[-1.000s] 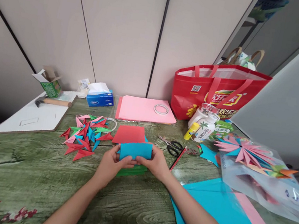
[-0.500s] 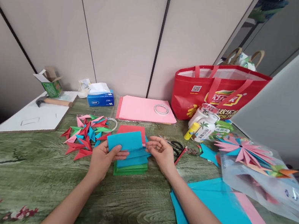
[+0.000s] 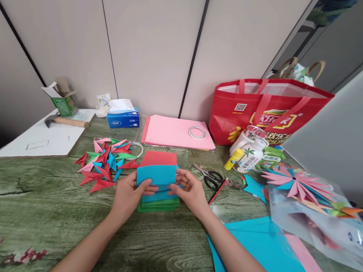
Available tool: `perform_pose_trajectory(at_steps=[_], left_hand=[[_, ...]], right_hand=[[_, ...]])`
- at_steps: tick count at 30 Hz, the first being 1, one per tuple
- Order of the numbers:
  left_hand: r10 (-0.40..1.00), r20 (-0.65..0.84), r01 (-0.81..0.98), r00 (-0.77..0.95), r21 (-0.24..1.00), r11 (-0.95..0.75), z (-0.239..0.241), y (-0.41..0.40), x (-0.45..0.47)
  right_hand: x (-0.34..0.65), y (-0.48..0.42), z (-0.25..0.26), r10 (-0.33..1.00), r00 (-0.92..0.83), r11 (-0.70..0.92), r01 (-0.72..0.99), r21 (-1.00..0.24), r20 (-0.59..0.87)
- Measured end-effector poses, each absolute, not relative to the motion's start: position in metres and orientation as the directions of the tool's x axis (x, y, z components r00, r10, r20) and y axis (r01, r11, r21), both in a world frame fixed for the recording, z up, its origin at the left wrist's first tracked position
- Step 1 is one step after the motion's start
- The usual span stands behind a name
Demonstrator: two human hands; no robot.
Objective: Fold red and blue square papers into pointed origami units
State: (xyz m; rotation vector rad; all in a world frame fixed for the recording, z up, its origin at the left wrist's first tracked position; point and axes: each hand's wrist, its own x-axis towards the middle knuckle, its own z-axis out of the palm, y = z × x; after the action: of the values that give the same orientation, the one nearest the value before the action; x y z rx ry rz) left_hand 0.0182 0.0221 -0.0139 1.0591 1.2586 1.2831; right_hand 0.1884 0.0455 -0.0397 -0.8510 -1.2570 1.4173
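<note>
A small rectangular sheet of blue paper point(image 3: 156, 173) is held up over the middle of the table. My left hand point(image 3: 130, 191) grips its left side, thumb in front and fingers behind. My right hand point(image 3: 190, 191) is closed at its right edge, thumb and fingers pinching the paper there. Beneath the held sheet lies a stack of paper pieces with blue ones above green paper point(image 3: 158, 207). Red paper point(image 3: 159, 158) shows just behind the sheet. Folded paper points point(image 3: 105, 165) in red, pink, blue and green lie left of my left hand.
Scissors point(image 3: 212, 178) and a red pencil point(image 3: 217, 192) lie right of my right hand. Behind are pink sheets point(image 3: 171, 132), a tissue box point(image 3: 123, 119), a glue stick point(image 3: 234, 159) and a red bag point(image 3: 232, 126). Large blue sheets point(image 3: 263, 249) lie at front right; a hammer point(image 3: 66, 121) at left.
My right hand has moved in to the blue sheet and now pinches its right edge. The sheet has been turned level and shifted slightly right.
</note>
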Motion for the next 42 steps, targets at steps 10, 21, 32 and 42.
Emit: perform_pose_trajectory(at_steps=[10, 21, 32, 42], left_hand=[[0.99, -0.074, -0.075, -0.122, 0.995, 0.065, -0.009, 0.022, 0.017], [0.987, -0.158, -0.071, -0.023, 0.985, 0.156, -0.017, 0.024, 0.017], [0.993, -0.063, -0.065, -0.097, 0.996, 0.056, -0.016, 0.022, 0.017], [0.993, -0.107, -0.326, 0.047, 0.938, 0.117, -0.02, 0.021, 0.025]], right_hand=[[0.19, 0.049, -0.041, 0.99, -0.124, 0.038, -0.23, -0.972, 0.068], [0.188, 0.043, -0.035, 0.982, -0.17, 0.056, -0.175, -0.983, 0.086], [0.189, 0.045, -0.036, 0.984, -0.15, 0.063, -0.227, -0.972, 0.099], [0.184, 0.037, -0.036, 0.917, -0.162, 0.366, -0.02, -0.931, 0.364]])
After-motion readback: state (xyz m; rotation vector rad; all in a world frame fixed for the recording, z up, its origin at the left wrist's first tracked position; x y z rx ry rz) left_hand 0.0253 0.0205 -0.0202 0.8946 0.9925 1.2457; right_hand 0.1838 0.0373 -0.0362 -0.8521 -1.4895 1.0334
